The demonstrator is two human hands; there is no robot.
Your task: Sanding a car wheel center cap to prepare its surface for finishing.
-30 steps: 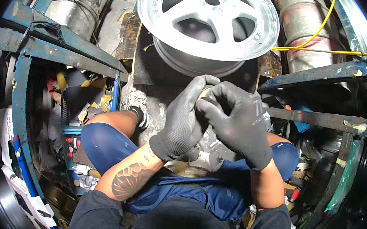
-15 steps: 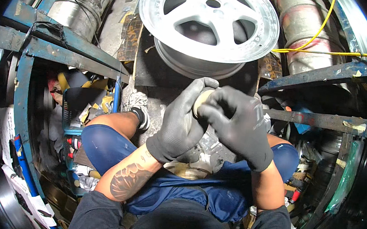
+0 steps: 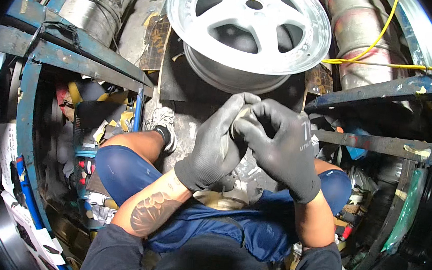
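Observation:
Both my hands wear dark grey work gloves and meet in front of the wheel. My left hand (image 3: 214, 141) curls round a cream-coloured ring (image 3: 238, 118) that looks like a roll of masking tape. My right hand (image 3: 286, 148) pinches at that roll's near right side, thumb and forefinger closed against it. Gloved fingers hide most of the roll. Beyond my hands a silver-white alloy wheel (image 3: 244, 58) with wide spokes lies face up on a black-covered stand (image 3: 171, 86).
Blue metal frames (image 3: 92, 66) flank me on both sides. Metal drums (image 3: 95, 16) stand at the far left and right. A yellow cable (image 3: 368, 63) crosses at the right. A blue crate (image 3: 103, 124) with scraps sits beside my left knee.
Less of the cream roll shows now, as my right fingers have closed further over it. The head view has shifted very slightly; the wheel stays in place.

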